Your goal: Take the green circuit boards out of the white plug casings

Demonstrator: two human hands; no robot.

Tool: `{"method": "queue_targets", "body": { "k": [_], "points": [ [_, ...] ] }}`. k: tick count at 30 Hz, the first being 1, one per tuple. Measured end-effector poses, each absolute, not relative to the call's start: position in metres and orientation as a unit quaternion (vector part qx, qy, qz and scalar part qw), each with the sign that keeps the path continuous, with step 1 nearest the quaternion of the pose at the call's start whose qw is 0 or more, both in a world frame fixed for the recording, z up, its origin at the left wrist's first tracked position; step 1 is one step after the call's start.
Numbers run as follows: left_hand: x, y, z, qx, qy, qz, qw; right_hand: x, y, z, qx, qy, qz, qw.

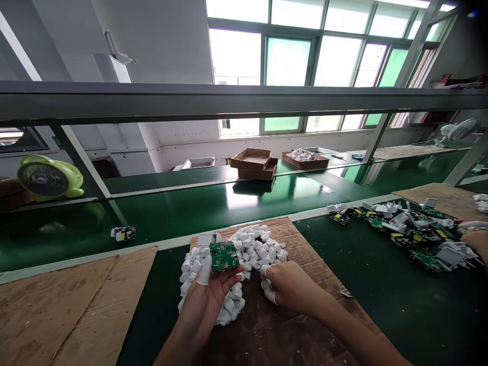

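Observation:
My left hand (202, 300) is palm up, with white finger cots on its fingers, and holds a green circuit board (224, 256) with a white plastic housing (204, 240) at its far edge. My right hand (292, 287) has curled, cot-covered fingers at the edge of a heap of small white plastic casings (259, 249). Whether they grip anything is hidden. The heap lies on a brown cardboard sheet (305, 269). Farther right, a pile of green boards and white casings (415, 234) sits on the belt, beside a co-worker's hand (475, 241).
Dark green conveyor belts (213, 203) run across the view, with a metal rail (190, 99) overhead. A loose circuit board (123, 233) lies on the belt. Cardboard sheets (68, 310) cover the near left. Brown trays (253, 163) stand farther back, and a green fan (49, 178) is at left.

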State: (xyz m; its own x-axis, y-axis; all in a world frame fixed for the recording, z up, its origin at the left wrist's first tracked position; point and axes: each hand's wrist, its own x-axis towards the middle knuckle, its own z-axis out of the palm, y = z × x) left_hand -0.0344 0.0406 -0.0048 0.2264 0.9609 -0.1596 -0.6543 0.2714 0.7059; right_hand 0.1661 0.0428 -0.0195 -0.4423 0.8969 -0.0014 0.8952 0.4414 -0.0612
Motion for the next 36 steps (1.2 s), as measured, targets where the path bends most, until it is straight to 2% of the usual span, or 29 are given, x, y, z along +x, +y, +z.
{"method": "queue_targets", "body": {
  "k": [14, 24, 36],
  "points": [
    [-0.035, 0.037, -0.002, 0.253, 0.333, 0.554, 0.72, 0.163, 0.052, -0.038, -0.551, -0.832, -0.02, 0.059],
    [-0.034, 0.026, -0.004, 0.327, 0.348, 0.519, 0.709, 0.18, 0.06, -0.025, -0.629, -0.767, -0.048, 0.117],
    [-0.03, 0.023, -0.003, 0.334, 0.355, 0.52, 0.701, 0.17, 0.058, -0.033, -0.57, -0.811, -0.008, 0.128]
  ]
}}
